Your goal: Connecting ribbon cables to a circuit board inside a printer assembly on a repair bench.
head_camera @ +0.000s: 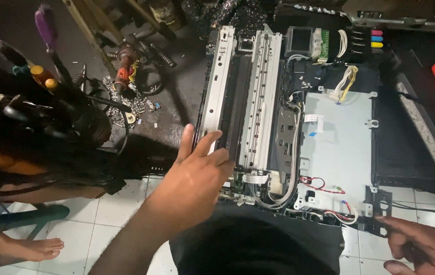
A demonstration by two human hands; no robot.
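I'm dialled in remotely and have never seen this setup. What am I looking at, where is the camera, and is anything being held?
This is one picture from a camera worn on the person's head, looking down at their two bare hands. Before them, on a tiled floor, lies an opened printer with its cover off: long metal rails, a grey metal plate, thin wires and a row of coloured ink ports. The left hand rests flat on the printer's near left edge, fingers on a rail. The right hand is at the near right corner, a fingertip beside a black bracket. Neither hand holds anything. To the left stand a holder of screwdrivers and scattered screws. Another person's bare foot shows at lower left.
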